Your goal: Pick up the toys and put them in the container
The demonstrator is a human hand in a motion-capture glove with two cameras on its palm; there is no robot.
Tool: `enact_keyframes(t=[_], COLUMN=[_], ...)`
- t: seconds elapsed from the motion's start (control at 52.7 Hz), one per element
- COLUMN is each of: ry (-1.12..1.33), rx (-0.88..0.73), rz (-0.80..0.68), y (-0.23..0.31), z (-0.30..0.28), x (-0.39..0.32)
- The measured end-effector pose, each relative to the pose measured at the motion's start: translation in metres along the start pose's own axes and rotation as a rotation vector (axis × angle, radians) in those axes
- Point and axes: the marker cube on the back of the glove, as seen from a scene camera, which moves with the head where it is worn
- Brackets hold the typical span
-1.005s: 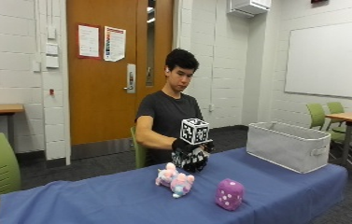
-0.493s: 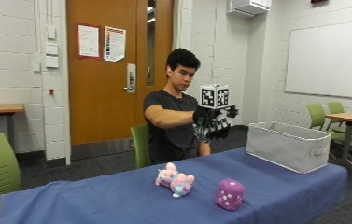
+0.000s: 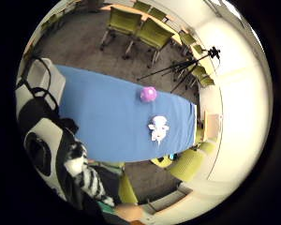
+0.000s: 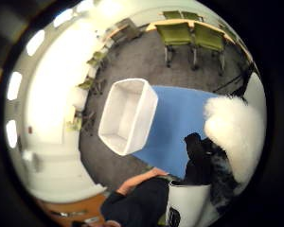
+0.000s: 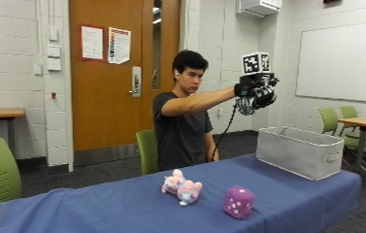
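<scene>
Holding a black-and-white striped plush toy [image 5: 247, 104] aloft, your gloved right hand [image 5: 255, 92] has its fingers curled round it, above the grey fabric container [image 5: 299, 151]. At seven o'clock from the container, a pink-and-white plush [image 5: 181, 187] and purple white-dotted die [image 5: 239, 201] lie on the blue tablecloth [image 5: 105, 206]. No readable writing.
</scene>
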Motion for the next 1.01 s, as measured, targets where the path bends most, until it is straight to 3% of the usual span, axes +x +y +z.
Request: enact_keyframes(t=[0.152,0.247,0.398,0.569,0.74,0.891,1.005], ry=[0.024,-0.109,0.009,-0.217,-0.133,-0.028,-0.065], rx=[0.045,0.045,0.06,0.011,-0.003,-0.11,-0.1], rz=[-0.15,-0.4,-0.362,-0.368,-0.51,-0.298,-0.362], y=[-0.015,-0.019,-0.045,-0.081,-0.083,-0.089,-0.085], z=[-0.02,-0.029,-0.013,0.004,0.029,0.053,0.053], x=[-0.094,-0.178,-0.244,-0.232,-0.251,-0.242,-0.235])
